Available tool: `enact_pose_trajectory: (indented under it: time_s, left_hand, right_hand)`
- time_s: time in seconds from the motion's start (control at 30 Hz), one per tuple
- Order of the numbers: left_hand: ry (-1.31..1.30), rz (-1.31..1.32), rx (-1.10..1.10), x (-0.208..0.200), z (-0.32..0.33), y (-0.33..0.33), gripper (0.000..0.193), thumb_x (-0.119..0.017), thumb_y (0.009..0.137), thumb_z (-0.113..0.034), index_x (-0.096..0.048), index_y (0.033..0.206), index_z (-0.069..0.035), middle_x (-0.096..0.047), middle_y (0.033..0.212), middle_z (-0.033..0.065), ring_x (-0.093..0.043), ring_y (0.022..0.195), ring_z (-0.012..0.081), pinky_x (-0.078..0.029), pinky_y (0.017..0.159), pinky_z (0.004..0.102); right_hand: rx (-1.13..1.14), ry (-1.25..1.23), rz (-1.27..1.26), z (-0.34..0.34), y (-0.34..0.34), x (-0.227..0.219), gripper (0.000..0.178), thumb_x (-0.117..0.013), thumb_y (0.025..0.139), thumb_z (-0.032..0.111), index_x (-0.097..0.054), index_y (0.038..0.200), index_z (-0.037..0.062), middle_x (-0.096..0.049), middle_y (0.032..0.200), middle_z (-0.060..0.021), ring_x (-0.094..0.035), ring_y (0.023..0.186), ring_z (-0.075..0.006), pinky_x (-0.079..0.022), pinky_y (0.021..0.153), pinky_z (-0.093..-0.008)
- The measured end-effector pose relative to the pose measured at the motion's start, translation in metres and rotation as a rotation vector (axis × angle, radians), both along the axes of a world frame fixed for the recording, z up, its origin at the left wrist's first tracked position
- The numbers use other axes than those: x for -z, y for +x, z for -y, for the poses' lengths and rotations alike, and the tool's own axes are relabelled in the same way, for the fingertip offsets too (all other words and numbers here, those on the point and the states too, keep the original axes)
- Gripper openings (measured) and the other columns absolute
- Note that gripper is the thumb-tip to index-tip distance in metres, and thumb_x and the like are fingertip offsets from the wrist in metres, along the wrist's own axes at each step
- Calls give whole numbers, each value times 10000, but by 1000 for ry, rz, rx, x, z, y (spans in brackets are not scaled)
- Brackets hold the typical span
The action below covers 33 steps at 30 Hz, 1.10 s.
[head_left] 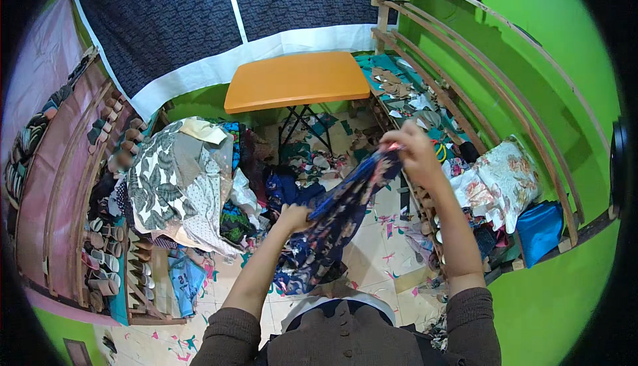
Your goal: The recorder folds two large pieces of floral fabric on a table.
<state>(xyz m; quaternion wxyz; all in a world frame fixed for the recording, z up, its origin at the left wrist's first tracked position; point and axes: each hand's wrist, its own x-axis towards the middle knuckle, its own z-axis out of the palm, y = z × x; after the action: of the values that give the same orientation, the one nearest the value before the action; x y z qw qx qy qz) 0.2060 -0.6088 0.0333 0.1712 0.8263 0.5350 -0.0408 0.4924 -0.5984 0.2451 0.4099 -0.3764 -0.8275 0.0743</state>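
A dark blue floral cloth [345, 216] hangs stretched slantwise between my two hands. My left hand [296, 218] is closed around its lower left part, in front of my body. Higher up and to the right, my right hand [411, 148] grips the cloth's upper end, fingers bunched over a reddish edge. The lower folds fall toward the floor close to me. More dark blue fabric [282, 190] lies just beyond my left hand, and whether it joins the held cloth I cannot tell.
An orange folding table [296, 82] stands at the far side. To the left rises a large heap of patterned fabric [179, 173] beside shoe racks [100, 260]. Floral cloth [502, 180] and a blue bag [539, 233] lie on the right wooden shelving. Scraps litter the tiled floor [372, 260].
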Motion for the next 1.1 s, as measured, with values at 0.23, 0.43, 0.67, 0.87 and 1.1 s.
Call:
enact_pose_trajectory:
  time_s: [0.23,0.43,0.67,0.87,1.1]
  left_hand:
    - [129,826,-709,-30,-16,0,176,-427,815,-138,-513,916,-23,-604,778,218,-597,757,379,-442,626,431]
    - [524,599,-159,-147,-8,59,203,-556,752,-110,-518,938,-39,-584,785,203,-569,756,375,-440,630,422]
    - [390,811,-17,-129,-9,40,296,-674,704,-107,-537,951,-19,-587,766,162,-579,724,351,-467,641,364]
    - [27,244,-181,25,10,-21,287,-618,717,-269,-620,973,-140,-622,890,171,-585,828,359,-460,702,450]
    - [339,720,-515,4,8,-79,163,-426,844,-112,-514,965,-48,-567,721,182,-564,686,353,-440,634,425]
  right_hand:
    - [188,88,-58,-13,47,0,310,-429,716,-71,-608,942,42,-568,940,-159,-569,844,-279,-447,747,-318]
    - [153,-359,358,4,-32,29,522,-584,667,354,-505,1144,155,-606,672,-157,-605,661,-336,-469,587,-415]
    - [49,70,318,-12,-32,24,173,-572,694,159,-615,859,134,-617,710,-102,-605,669,-293,-470,577,-402]
    - [222,72,-189,-30,42,1,346,-473,673,23,-632,976,77,-643,859,-134,-631,694,-241,-480,638,-302]
    - [698,80,-354,-48,109,-21,261,-470,786,-15,-613,1001,24,-644,812,-90,-592,737,-143,-445,688,-259]
